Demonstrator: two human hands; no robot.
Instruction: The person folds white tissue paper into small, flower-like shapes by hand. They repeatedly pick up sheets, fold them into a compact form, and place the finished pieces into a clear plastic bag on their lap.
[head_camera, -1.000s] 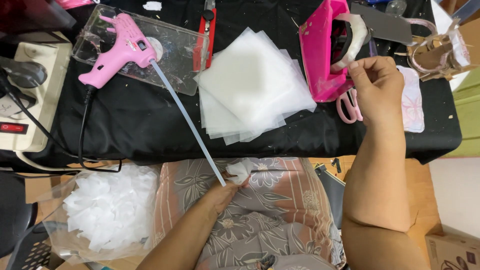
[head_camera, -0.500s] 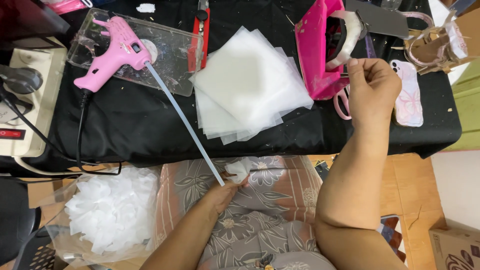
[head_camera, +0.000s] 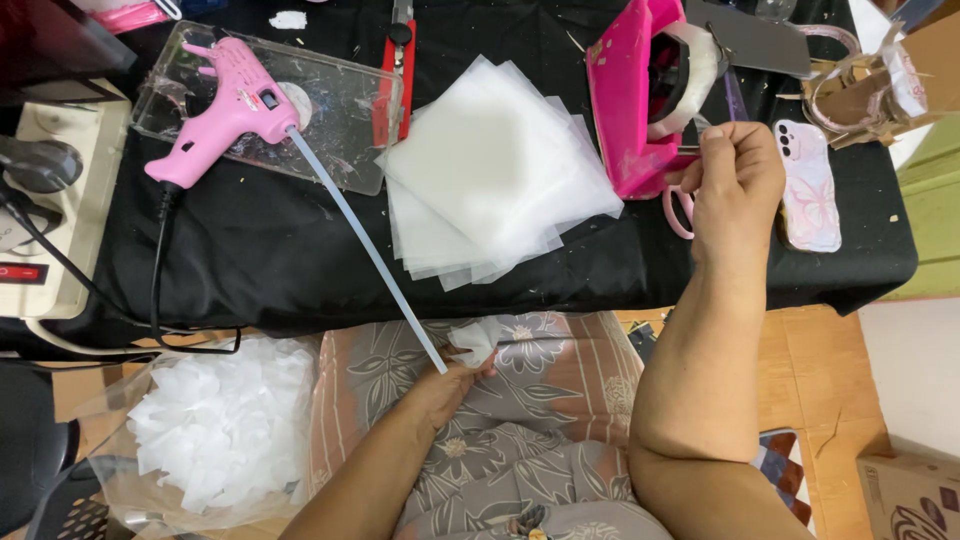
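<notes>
My left hand (head_camera: 440, 385) rests on my lap and pinches a small folded white fabric piece (head_camera: 478, 340). My right hand (head_camera: 735, 185) is raised over the black table, fingers closed on the end of a strip of clear tape (head_camera: 700, 128) that runs from a tape roll (head_camera: 690, 75) inside a pink dispenser (head_camera: 625, 100). A stack of white translucent square sheets (head_camera: 495, 170) lies on the table between the two hands. A pink glue gun (head_camera: 225, 105) lies on a clear tray (head_camera: 340, 140), its long glue stick (head_camera: 365, 260) slanting down toward my left hand.
Pink-handled scissors (head_camera: 680, 210) and a phone in a floral case (head_camera: 810, 185) lie by my right hand. A power strip (head_camera: 50, 230) sits at the left edge. A clear bag of white fabric pieces (head_camera: 215, 425) is on the floor. A red cutter (head_camera: 400, 60) lies beside the tray.
My right hand has stayed at the tape dispenser, gripping the tape end. My left hand has kept the white piece on my lap. The view has shifted slightly.
</notes>
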